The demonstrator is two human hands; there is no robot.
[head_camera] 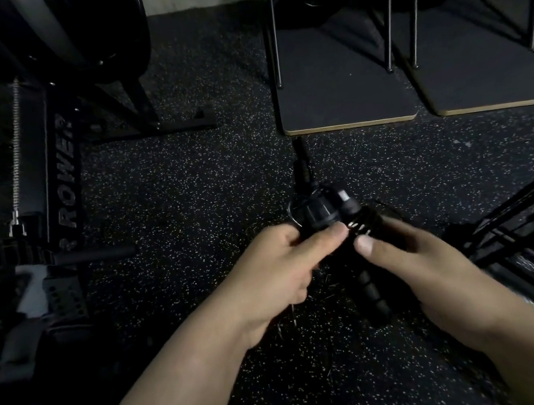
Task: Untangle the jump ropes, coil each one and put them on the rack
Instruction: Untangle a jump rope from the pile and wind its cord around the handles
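While the speckled rubber floor (193,193) fills most of my view, the dim light swallows a lot of detail. To my left lies a rowing machine (61,176), its lettering partly readable and its near end cut off by the edge of the picture. Ahead to the right stand two flat boards (343,97) with thin metal legs (386,17) rising from them; what those legs carry is out of sight above. At the far right, dark metal bars (521,210) cross the corner, and I cannot tell what frame they belong to.

Both forearms reach in from below. My left hand (278,266) curls around a bundle of black jump rope handles (322,210), thumb pressed over the front of the bundle. My right hand (407,254) grips the same bundle from the other side, thumb (366,245) on top, its other fingers hidden behind the handles. One foam-ribbed handle (370,290) hangs down between my wrists, and another handle (302,163) pokes up and away from the bundle toward the boards. The ropes themselves are thin dark cords (289,317) trailing below my left hand, nearly lost against the floor, so I cannot tell how many there are or how they are knotted.
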